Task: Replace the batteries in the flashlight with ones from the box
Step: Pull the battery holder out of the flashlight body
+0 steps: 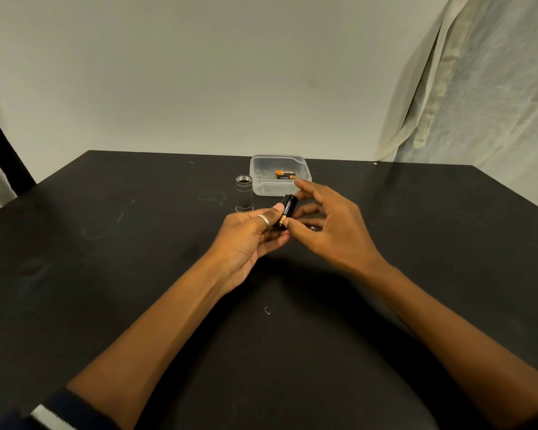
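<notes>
the surface (137, 274) is matt black with faint pale scuffs. the battery (286, 211) is black with a copper end and white lettering, and the box (261, 184) is clear and frosted, holding orange-and-black batteries (285, 174). the wall (199, 72) is off-white, the curtain (479, 88) cream, and the sleeve cuff (53, 414) navy with a white stripe.

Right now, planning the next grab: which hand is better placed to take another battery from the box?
Right. The left hand grips a battery; the right hand, fingers spread, hovers at the near rim of the box.
</notes>
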